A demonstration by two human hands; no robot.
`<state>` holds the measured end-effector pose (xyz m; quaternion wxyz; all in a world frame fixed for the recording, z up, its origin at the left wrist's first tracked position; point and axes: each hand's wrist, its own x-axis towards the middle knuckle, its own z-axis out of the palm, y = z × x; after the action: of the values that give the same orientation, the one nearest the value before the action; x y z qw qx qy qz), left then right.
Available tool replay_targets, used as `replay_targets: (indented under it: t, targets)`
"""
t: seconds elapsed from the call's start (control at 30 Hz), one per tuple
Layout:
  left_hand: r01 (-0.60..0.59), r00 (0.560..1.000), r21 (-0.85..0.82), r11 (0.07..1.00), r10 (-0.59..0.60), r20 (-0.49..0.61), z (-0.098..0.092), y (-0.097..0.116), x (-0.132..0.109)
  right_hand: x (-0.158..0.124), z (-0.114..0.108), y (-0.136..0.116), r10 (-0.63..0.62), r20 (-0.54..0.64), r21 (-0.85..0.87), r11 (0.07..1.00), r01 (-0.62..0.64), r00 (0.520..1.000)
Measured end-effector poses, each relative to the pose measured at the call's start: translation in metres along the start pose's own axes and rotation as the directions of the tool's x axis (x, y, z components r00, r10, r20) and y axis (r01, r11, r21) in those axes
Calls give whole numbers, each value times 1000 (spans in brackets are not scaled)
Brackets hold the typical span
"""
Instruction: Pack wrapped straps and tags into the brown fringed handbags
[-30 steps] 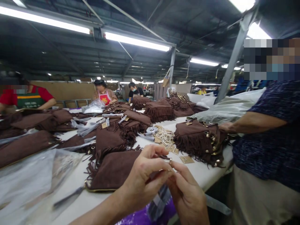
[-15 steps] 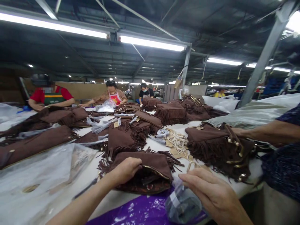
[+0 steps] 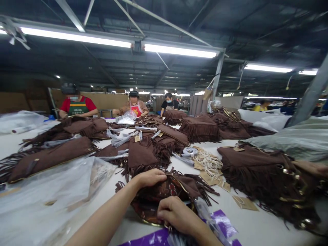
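Observation:
A brown suede fringed bag [image 3: 187, 182] lies open on the white table right in front of me, its patterned lining showing. My left hand [image 3: 150, 177] is closed on the far edge of the bag's opening. At the near rim of that opening, my right hand [image 3: 176, 215] curls shut over it, beside a crumpled clear plastic bag [image 3: 205, 213]. What the right fingers hold, if anything, is hidden.
Stacks of the same brown fringed bags [image 3: 258, 169] cover the table [image 3: 256, 225], with loose paper tags and string [image 3: 211, 165]. Clear plastic sheets [image 3: 51, 191] lie at the left. A co-worker's hand [image 3: 311, 168] reaches in at the right. Three people work at the far end.
My left hand has pulled the bag's opening wider. My right hand has moved left from the plastic bag to the bag's near rim. The view has swung to the left.

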<state>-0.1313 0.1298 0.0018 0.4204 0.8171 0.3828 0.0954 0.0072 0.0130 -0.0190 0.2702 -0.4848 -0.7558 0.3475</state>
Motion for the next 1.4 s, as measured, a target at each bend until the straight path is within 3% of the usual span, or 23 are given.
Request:
replay_targets:
  t: [0.13, 0.23, 0.33, 0.43, 0.5, 0.57, 0.63, 0.7, 0.77, 0.87, 1.07, 1.17, 1.3, 1.4]
  targets:
    - [-50, 999, 22, 999, 49, 9, -3, 6, -22, 7, -5, 18, -17, -121, 82, 996, 27, 992]
    - [-125, 991, 288, 949, 132, -4, -3, 8, -45, 0, -17, 23, -29, -188, 102, 994, 49, 982]
    - [-36, 977, 597, 802, 153, -147, -6, 6, -57, -13, -27, 31, -11, -186, -7, 1000, 10, 983]
    - [77, 957, 632, 771, 121, -264, -8, 14, -58, -28, -34, 43, 91, -179, -163, 979, -121, 980]
    - [79, 937, 681, 728, 179, -301, -1, 30, -58, -35, -37, 50, 120, -190, -225, 961, -162, 974]
    - [-47, 928, 761, 647, 310, -205, 18, 51, -60, -40, -38, 54, 123, -191, -246, 954, -168, 974]
    - [-242, 918, 787, 567, 396, -3, 45, 66, -59, -42, -38, 56, 106, -178, -234, 961, -146, 978]
    - [-302, 935, 749, 590, 336, 112, 69, 72, -52, -44, -39, 55, 60, -153, -217, 972, -93, 986]
    - [-193, 973, 710, 677, 224, 51, 80, 70, -37, -45, -41, 52, -7, -131, -218, 976, -22, 991]
    - [-62, 984, 632, 772, 154, -92, 74, 64, -8, -49, -45, 45, -57, -113, -265, 964, 25, 992]
    - [-333, 936, 425, 842, 349, 43, 57, 62, 23, -56, -50, 38, -61, -94, -342, 939, 25, 994]
    - [-317, 941, 466, 826, 335, 48, 62, 53, 27, -59, -50, 43, -76, -72, -331, 942, 48, 995]
    - [-250, 950, 541, 803, 312, -24, 68, 39, 28, -62, -49, 51, -74, -45, -338, 940, 55, 996]
    - [-266, 943, 521, 811, 331, -34, 69, 34, 33, -62, -49, 54, -82, -42, -306, 950, 66, 996]
